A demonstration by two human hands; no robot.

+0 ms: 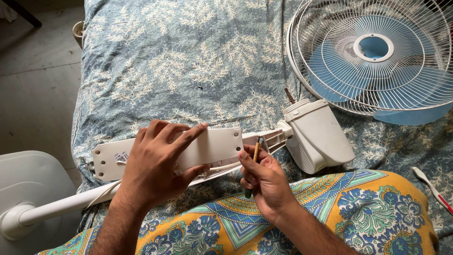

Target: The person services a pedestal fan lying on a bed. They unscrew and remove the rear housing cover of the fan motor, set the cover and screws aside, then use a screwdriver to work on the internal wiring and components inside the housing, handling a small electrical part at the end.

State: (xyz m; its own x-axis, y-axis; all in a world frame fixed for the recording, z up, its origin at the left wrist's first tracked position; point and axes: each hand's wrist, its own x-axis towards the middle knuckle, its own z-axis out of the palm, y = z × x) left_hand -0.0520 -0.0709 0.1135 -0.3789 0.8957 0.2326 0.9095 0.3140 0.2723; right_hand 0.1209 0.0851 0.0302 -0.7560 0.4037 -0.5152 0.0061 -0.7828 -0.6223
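Observation:
A white pedestal fan lies across a bed covered in a blue leaf-patterned sheet (188,61). My left hand (158,163) grips a long white plastic cover panel (214,146) with screw holes at its corners, held over the fan's neck. My right hand (264,182) holds a thin screwdriver (256,152) with a yellowish shaft, its tip up near the panel's right end. Beside it sits the white motor housing (318,134), and beyond that the wire guard with pale blue blades (377,52).
The fan's white pole (66,204) runs left to its round base (28,189) beside the bed. A red and white toothbrush (432,189) lies at right. A colourful patterned cloth (330,212) covers my lap. Bare floor (33,94) lies at left.

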